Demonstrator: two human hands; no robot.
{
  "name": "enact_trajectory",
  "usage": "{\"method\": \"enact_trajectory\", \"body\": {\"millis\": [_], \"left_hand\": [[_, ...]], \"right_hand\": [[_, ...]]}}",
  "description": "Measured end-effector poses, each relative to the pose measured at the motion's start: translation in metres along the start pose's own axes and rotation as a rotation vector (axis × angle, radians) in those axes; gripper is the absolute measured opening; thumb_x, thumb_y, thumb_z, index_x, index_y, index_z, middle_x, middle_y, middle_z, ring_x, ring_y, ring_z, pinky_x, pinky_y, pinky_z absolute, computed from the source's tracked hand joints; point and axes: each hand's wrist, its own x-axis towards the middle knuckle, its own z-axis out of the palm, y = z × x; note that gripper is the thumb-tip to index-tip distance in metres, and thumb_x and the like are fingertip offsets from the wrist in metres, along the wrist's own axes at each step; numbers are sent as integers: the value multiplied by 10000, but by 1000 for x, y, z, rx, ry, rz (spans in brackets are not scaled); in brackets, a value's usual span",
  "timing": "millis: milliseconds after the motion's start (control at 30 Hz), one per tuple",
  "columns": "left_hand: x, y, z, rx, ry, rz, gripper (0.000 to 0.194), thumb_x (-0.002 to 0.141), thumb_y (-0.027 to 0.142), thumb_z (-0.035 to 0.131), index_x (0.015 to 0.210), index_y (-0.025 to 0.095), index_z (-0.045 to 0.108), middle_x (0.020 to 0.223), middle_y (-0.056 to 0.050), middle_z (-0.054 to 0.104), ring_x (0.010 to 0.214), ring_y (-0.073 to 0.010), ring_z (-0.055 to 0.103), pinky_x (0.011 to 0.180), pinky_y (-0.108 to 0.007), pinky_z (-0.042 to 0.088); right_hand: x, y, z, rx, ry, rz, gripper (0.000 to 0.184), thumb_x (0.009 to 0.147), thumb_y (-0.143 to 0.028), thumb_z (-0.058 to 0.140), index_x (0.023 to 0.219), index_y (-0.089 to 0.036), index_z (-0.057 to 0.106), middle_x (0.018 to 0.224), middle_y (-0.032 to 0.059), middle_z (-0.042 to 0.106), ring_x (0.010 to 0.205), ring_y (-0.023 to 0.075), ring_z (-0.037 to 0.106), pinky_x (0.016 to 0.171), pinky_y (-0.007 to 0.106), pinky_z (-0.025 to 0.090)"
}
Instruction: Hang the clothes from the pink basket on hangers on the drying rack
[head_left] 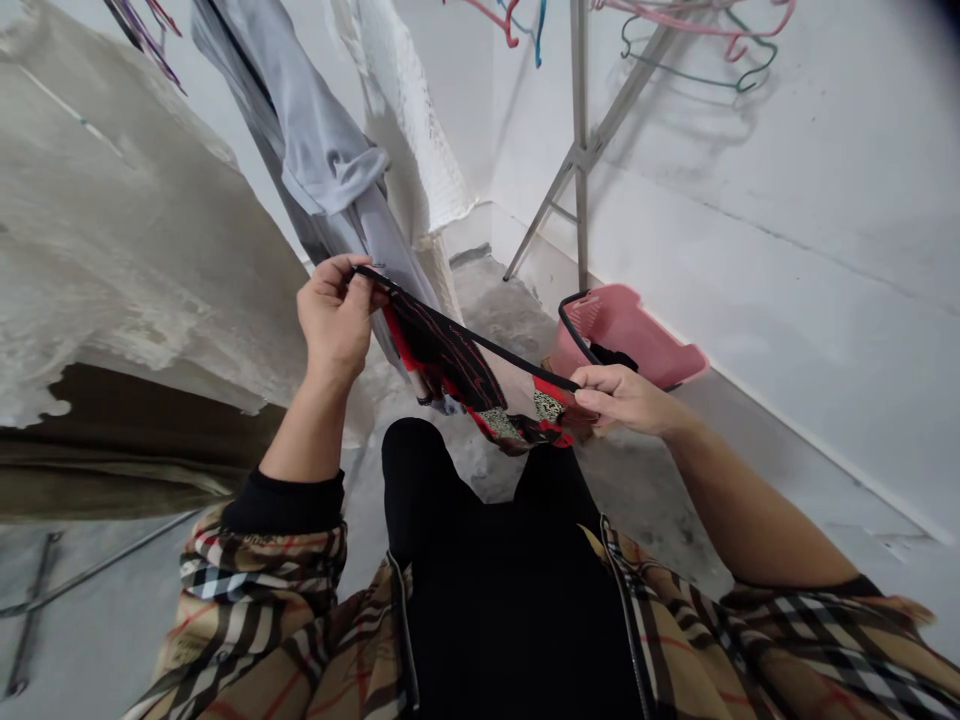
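Note:
A patterned garment [480, 375] in red, black and pale pink is stretched between my two hands, its black edge band pulled taut and slanting down to the right. My left hand [335, 305] pinches the upper left end of the band. At the other end, my right hand [624, 397] pinches the band between thumb and fingers. The cloth hangs below the band in front of my knees, so its full shape cannot be made out. Just behind my right hand stands a pink basket [651, 335] with a black handle and some dark cloth inside.
Grey trousers [322, 140] and a white lacy cloth [412, 110] hang ahead. A large pale cloth [112, 220] hangs at the left above a dark olive cloth [112, 470]. A metal rack [580, 150] stands by the wall, with pink and green hangers [739, 60] at the top right.

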Motion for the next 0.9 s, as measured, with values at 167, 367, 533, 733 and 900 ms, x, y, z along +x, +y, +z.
{"method": "enact_trajectory", "body": {"millis": [167, 367, 533, 733, 900], "left_hand": [[2, -1, -13, 5, 35, -3, 140, 796, 372, 704, 861, 259, 653, 754, 26, 628, 582, -69, 575, 589, -201, 546], [2, -7, -22, -41, 79, -97, 162, 778, 385, 719, 876, 288, 634, 776, 40, 640, 619, -74, 579, 635, -234, 551], [2, -12, -23, -27, 117, -120, 163, 792, 370, 694, 896, 272, 615, 754, 47, 629, 615, -69, 573, 639, -247, 542], [-13, -10, -14, -61, -34, -108, 218, 784, 418, 708, 912, 256, 640, 787, 24, 661, 649, -77, 606, 636, -215, 535], [-46, 10, 8, -113, -424, -174, 325, 732, 464, 765, 901, 201, 675, 786, -8, 695, 709, -114, 652, 709, -246, 549]], "right_hand": [[-1, 0, -7, -159, 7, -31, 325, 884, -466, 595, 828, -147, 625, 734, -7, 549, 635, 85, 473, 602, 232, 376], [3, -3, -7, -338, 85, -163, 274, 895, -411, 569, 911, -161, 681, 826, 34, 598, 741, 134, 517, 688, 277, 410], [4, -11, -4, -388, 98, -45, 337, 891, -462, 550, 850, -156, 684, 737, 16, 614, 664, 122, 513, 613, 257, 395], [4, -15, -2, -218, 73, -30, 401, 931, -495, 485, 915, -152, 692, 832, 46, 673, 719, 134, 586, 650, 260, 443], [21, -21, 13, -150, 161, -130, 369, 951, -448, 494, 1159, -168, 615, 650, -15, 584, 593, 97, 520, 576, 233, 405]]}}
